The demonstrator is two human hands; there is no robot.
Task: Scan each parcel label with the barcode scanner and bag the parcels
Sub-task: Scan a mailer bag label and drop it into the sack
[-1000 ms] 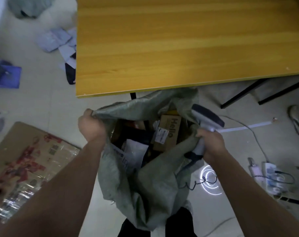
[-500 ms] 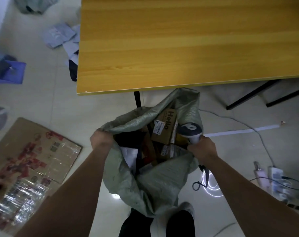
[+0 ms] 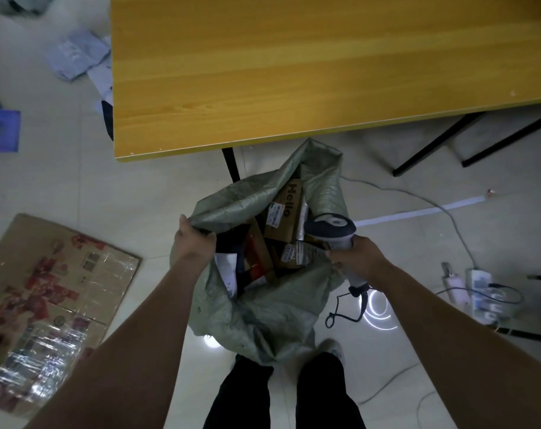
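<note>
Grey-green woven sack (image 3: 263, 311) on floor by table (image 3: 294, 72) edge, mouth open, crammed with parcels; brown "Hello" box (image 3: 289, 212) on top. Left hand (image 3: 193, 243) grips rim at 9 o'clock, arm extended. Right hand (image 3: 355, 258), 3 o'clock, grips scanner (image 3: 331, 227), head over the mouth.

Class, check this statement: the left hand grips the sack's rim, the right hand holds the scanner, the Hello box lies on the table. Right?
No. The head view shows the Hello box inside the sack, not on the table. The left hand gripping its rim and right hand holding the barcode scanner are correct.
</note>
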